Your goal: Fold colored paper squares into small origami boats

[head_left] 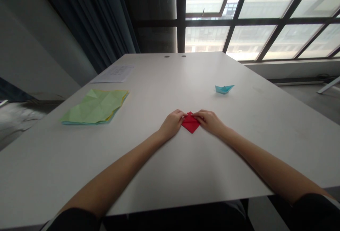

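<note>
A small folded piece of red origami paper (191, 125) lies on the white table (186, 163), one corner pointing toward me. My left hand (174, 122) grips its left side, fingers closed near the upper edge. On the opposite side my right hand (209, 120) pinches the upper right part between thumb and fingers. The fingertips of both hands nearly meet over the top of the paper and partly cover it. Beyond my right hand sits a light blue folded paper boat (224, 89).
At the left lies a stack of creased paper sheets (97, 107), pale green on top with yellow and blue edges below. A printed white sheet (114, 73) lies behind it. Dark curtains (92, 15) and windows (255, 15) stand past the table's far edge.
</note>
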`<state>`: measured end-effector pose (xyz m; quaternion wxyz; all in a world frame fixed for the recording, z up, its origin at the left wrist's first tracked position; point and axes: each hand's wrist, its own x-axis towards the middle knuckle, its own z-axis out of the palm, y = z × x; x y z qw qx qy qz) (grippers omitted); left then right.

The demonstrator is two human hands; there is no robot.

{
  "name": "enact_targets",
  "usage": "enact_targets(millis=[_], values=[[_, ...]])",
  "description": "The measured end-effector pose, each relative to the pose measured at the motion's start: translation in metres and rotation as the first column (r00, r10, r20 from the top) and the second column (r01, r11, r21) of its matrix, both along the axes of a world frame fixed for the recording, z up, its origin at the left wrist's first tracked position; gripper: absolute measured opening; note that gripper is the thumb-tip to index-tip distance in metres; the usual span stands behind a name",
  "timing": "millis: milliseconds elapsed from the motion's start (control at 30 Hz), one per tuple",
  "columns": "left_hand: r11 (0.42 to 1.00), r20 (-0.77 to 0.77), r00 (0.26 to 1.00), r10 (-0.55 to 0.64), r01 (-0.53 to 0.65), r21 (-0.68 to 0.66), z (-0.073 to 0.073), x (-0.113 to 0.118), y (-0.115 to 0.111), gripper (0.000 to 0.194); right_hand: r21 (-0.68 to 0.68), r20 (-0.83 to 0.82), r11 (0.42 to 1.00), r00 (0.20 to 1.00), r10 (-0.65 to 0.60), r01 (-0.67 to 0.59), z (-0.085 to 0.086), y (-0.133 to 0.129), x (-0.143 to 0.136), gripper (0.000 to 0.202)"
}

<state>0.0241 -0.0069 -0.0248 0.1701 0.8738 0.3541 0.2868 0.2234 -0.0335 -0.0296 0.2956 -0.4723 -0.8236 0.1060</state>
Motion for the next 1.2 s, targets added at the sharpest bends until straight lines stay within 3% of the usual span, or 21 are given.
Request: enact_targets(millis=[200, 300, 567, 767, 900, 1033, 1200], values=[[0.967, -0.265, 0.962, -0.067, 0.128, 0.221, 0.002, 0.000, -0.005, 0.021, 0.034, 0.113, 0.998, 0.992, 0.049, -0.053, 0.003, 0.000, 0.001, 0.026], [0.947, -0.390, 0.915, -0.099, 0.207, 0.246, 0.007, 0.003, -0.008, 0.023, 0.026, 0.112, 0.998, 0.992, 0.054, -0.057, 0.002, 0.000, 0.001, 0.027], [0.966, -0.590, 0.806, -0.052, 0.191, 0.176, 0.010, 0.007, -0.027, 0.039, -0.029, 0.139, 0.999, 0.990, 0.022, -0.018, 0.003, 0.003, 0.005, 0.026], [0.994, -0.594, 0.798, -0.102, 0.104, -0.031, 0.016, -0.003, -0.035, 0.050, -0.113, 0.176, 0.994, 0.984, 0.027, -0.007, 0.008, 0.006, 0.014, 0.025], [0.993, -0.592, 0.798, -0.117, 0.107, -0.051, 0.022, -0.005, -0.032, 0.052, -0.155, 0.146, 0.988, 0.988, 0.053, -0.030, 0.011, 0.006, 0.019, 0.026], [0.972, -0.562, 0.816, -0.138, 0.219, 0.080, 0.021, -0.007, -0.025, 0.045, -0.162, 0.119, 0.981, 0.985, 0.123, -0.104, 0.012, 0.004, 0.018, 0.028], [0.877, -0.600, 0.790, -0.127, 0.372, 0.304, 0.019, -0.008, -0.016, 0.025, -0.128, 0.117, 0.982, 0.981, 0.154, -0.139, 0.012, 0.002, 0.018, 0.028]])
